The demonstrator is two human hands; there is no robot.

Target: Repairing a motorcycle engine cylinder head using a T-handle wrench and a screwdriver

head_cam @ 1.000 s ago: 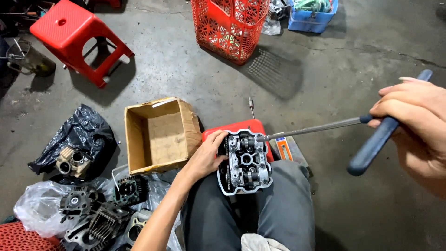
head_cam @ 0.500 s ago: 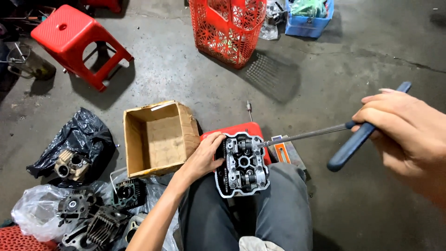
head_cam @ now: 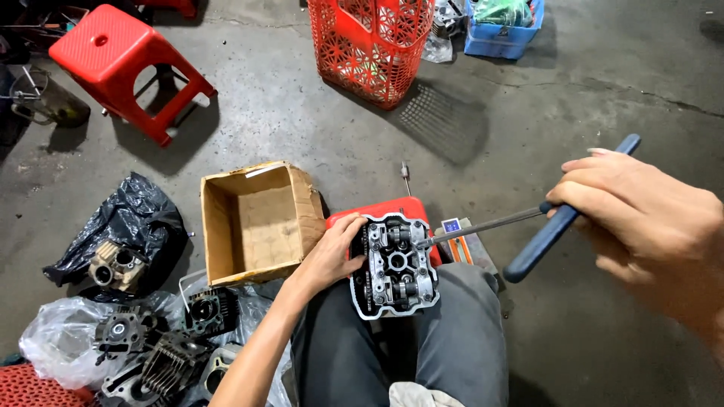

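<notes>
1. The cylinder head [head_cam: 394, 264] rests on the person's lap, between the knees, just in front of a red stool [head_cam: 377, 211] whose near edge it overlaps.
2. The left hand [head_cam: 332, 255] grips the head's left side, fingers curled over its edge and thumb along the near side.
3. The right hand [head_cam: 641, 218] is wrapped in a fist round the blue crossbar of a T-wrench [head_cam: 528, 226]; the wrench's steel shaft slants down-left and its tip meets the head's upper right corner.
4. An open, empty cardboard box [head_cam: 253, 222] stands on the concrete floor [head_cam: 302, 120], just left of the left hand.
5. More engine parts [head_cam: 162, 343] lie on plastic bags at the floor's lower left corner.
6. A red basket [head_cam: 369, 45] stands at the floor's far edge, well apart from the lap; a second red stool [head_cam: 124, 68] stands at the far left.
</notes>
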